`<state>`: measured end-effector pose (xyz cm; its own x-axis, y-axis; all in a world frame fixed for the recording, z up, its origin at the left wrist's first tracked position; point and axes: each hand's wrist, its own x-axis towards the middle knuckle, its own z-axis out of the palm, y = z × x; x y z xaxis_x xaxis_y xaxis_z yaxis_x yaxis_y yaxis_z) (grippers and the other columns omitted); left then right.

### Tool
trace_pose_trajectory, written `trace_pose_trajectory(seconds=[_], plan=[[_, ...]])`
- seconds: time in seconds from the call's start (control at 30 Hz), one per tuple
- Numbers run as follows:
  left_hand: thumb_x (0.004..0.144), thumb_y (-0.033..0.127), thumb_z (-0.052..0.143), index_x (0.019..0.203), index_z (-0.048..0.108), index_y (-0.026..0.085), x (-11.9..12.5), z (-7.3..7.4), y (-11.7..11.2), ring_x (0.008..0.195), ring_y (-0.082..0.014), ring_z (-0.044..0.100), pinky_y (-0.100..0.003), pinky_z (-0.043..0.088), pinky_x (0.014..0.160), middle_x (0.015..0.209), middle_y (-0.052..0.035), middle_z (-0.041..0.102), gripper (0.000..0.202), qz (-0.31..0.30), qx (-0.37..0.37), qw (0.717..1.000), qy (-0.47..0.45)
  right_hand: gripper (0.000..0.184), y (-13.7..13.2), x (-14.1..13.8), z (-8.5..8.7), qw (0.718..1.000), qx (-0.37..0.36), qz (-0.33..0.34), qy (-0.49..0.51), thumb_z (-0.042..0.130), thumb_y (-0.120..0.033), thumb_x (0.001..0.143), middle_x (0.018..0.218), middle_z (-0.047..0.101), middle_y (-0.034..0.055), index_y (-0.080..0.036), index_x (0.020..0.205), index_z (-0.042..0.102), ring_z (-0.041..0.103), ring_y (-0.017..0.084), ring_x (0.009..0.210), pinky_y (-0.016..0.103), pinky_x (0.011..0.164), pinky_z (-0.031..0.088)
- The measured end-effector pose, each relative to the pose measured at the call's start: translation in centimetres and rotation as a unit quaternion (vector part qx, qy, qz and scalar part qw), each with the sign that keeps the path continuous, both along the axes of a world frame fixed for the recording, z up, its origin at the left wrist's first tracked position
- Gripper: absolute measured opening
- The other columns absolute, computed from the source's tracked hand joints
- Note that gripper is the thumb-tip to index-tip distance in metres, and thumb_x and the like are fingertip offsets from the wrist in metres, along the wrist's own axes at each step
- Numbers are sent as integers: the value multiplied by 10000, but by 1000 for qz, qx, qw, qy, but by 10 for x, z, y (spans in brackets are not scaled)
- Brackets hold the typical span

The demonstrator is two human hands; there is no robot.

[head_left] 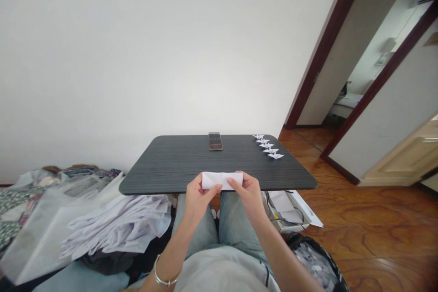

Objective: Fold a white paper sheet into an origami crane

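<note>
Back of the white paper (222, 177) hidden, phone display (215, 140) illegibly small, black bag (298, 238) cut off below.

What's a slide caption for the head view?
Left hand and right hand hold white paper at a dark table with a phone and folded paper figures.

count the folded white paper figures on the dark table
5, in a slanting row at the right of the table: the farthest figure by the back edge, then the second, third, fourth and nearest. They overlap in view, so one might be hidden.

Left grip (198, 194), right grip (249, 192) pinch folded paper (221, 178) at near edge of table (171, 157).
</note>
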<state>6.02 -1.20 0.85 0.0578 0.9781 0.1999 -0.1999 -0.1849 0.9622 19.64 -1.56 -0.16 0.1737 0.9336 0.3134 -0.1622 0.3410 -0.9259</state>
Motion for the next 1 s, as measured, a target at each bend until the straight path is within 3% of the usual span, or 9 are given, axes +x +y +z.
trace_pose_trajectory(seconds=[0.27, 0.53, 1.0], plan=[[613, 262, 735, 835, 645, 124, 4, 2, -2, 687, -166, 631, -248, 526, 590, 776, -28, 691, 276, 22, -23, 999, -4, 204, -1, -1, 1, 1000, 2, -12, 0, 685, -300, 688, 561, 483, -44, -167, 612, 549, 424, 109, 537, 223, 521, 344], [622, 260, 732, 821, 630, 137, 3, 0, -1, 667, -153, 626, -243, 523, 583, 757, -7, 679, 256, 36, -19, 999, -18, 209, -2, -3, -1, 998, -38, 37, 27, 742, -265, 610, 617, 577, -30, -174, 695, 575, 495, 129, 560, 235, 533, 413], [621, 224, 746, 775, 623, 120, 2, 2, -6, 639, -110, 581, -202, 495, 593, 713, 4, 646, 223, 35, 8, 999, -31, 180, -5, -1, 1, 999, 11, 34, 12, 736, -245, 636, 609, 538, -31, -166, 669, 578, 470, 123, 597, 219, 549, 389]])
